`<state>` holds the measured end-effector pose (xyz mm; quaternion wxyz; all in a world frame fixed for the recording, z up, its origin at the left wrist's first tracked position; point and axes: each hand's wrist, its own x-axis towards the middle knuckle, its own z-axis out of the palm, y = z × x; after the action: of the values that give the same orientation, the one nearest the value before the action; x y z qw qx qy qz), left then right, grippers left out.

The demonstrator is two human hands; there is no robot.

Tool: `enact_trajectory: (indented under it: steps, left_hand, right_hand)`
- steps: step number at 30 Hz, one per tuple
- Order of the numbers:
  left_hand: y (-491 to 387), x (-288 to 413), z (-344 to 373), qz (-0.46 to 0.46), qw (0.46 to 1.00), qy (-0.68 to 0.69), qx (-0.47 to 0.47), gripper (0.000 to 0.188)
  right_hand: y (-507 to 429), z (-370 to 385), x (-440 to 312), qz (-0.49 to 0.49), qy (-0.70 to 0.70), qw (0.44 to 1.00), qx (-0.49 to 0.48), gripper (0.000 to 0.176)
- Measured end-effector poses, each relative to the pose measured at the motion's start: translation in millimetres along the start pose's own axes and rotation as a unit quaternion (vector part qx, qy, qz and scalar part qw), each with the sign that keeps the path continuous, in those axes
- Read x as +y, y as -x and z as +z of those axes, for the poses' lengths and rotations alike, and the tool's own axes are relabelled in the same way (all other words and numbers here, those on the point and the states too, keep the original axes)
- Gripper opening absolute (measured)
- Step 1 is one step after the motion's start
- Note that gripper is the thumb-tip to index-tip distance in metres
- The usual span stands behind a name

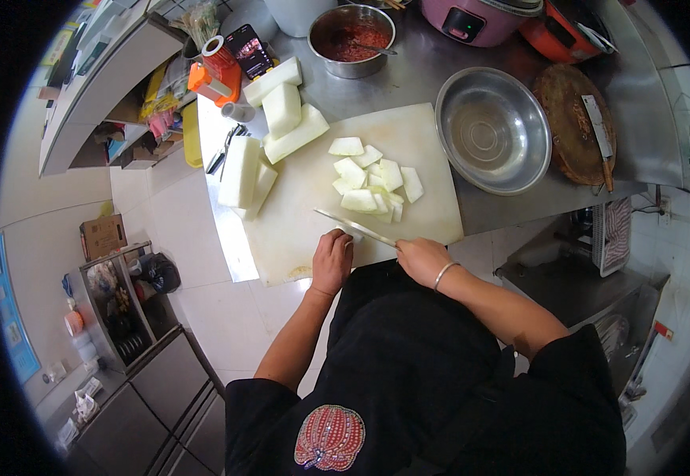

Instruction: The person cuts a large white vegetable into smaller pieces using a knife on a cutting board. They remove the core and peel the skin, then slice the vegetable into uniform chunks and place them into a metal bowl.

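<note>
My right hand grips the handle of a kitchen knife, its blade angled up and left across the front of the white cutting board. Curled fingers of my left hand rest against a pale piece of winter melon at the board's near edge, mostly hidden by the hand and blade. Beyond the knife lies a loose heap of flat melon slices. Peeled melon blocks stand at the board's left side, and more long blocks are stacked at its far left corner.
An empty steel basin stands right of the board, beside a round wooden chopping block bearing a cleaver. Behind are a steel pot of red minced food, a pink rice cooker and a propped phone. A peeler lies left.
</note>
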<state>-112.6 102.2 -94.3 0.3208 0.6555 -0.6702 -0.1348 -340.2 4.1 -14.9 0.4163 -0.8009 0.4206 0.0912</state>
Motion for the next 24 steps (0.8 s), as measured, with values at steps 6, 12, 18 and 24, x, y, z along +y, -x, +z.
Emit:
enact_trajectory:
  steps: [6, 12, 18, 24]
  left_hand:
    - [3.7, -4.4, 6.6, -0.019, 1.000, 0.002, -0.003, 0.021]
    - [6.5, -5.9, 7.3, -0.023, 1.000, 0.013, 0.007, 0.022]
    - [9.7, -6.0, 12.2, -0.038, 0.999, 0.011, 0.017, 0.021]
    - [4.5, 0.4, 11.2, -0.030, 0.999, 0.000, 0.030, 0.022]
  right_hand:
    - [34.6, -27.5, -14.5, 0.021, 0.033, 0.999, -0.019, 0.020]
    - [36.5, -23.9, -9.9, 0.028, 0.019, 0.999, -0.035, 0.025]
    - [-0.5, 18.7, 4.3, 0.006, 0.052, 0.999, 0.005, 0.022]
    - [-20.6, 18.4, 4.1, -0.014, 0.015, 1.000, 0.007, 0.024]
